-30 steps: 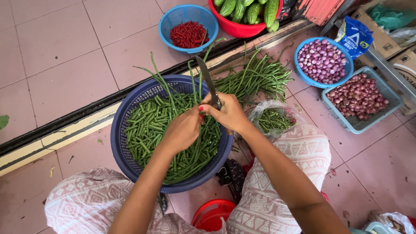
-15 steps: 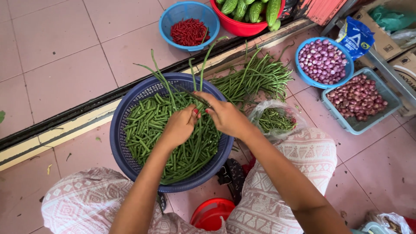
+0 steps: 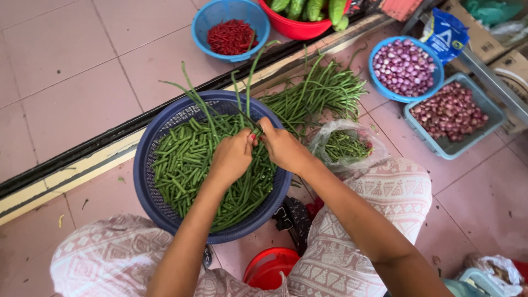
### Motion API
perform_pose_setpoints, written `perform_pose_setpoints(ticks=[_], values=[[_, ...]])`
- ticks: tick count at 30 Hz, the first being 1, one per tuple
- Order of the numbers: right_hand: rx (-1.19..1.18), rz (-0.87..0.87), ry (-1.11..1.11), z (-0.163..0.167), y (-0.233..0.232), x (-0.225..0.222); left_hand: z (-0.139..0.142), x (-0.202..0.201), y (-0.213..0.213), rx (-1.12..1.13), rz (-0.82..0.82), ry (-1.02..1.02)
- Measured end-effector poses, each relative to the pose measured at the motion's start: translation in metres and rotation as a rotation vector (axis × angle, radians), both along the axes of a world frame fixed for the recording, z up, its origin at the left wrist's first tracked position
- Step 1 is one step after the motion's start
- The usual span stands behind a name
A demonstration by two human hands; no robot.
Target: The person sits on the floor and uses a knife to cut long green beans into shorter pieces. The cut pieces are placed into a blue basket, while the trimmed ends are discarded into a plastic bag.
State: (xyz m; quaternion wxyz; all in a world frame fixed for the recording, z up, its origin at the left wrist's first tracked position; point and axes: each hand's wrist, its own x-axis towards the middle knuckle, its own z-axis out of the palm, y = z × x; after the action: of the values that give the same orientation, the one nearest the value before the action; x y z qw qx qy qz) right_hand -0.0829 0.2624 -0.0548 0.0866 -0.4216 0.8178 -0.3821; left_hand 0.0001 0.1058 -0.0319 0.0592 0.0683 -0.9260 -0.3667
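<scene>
Centre frame: left hand and right hand both pinched shut on a few long beans, stalks sticking up above blue basket. Basket already well filled with cut bean pieces, short, bright green. Still left: uncut bean pile on floor, upper centre-right; more in clear bag beside right forearm. Roughly halfway, judging by piles. Chillies bowl top centre, shallots bowl upper right.

Floor-level produce preparation area, market stall or home kitchen, pink tiled floor, baskets of cut long beans, red chillies, shallots, cucumbers.
</scene>
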Motion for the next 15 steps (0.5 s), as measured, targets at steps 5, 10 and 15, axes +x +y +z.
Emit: perform_pose_setpoints(ticks=[5, 10, 15], values=[[0.118, -0.157, -0.073, -0.015, 0.018, -0.02, 0.003, -0.02, 0.032, -0.297, 0.023, 0.121], [0.247, -0.35, 0.06, -0.048, 0.047, -0.063, 0.014, -0.036, 0.07, -0.323, -0.026, 0.282], [0.385, -0.531, 0.098, -0.057, 0.126, -0.123, 0.018, -0.05, 0.075, -0.093, -0.126, 0.266]])
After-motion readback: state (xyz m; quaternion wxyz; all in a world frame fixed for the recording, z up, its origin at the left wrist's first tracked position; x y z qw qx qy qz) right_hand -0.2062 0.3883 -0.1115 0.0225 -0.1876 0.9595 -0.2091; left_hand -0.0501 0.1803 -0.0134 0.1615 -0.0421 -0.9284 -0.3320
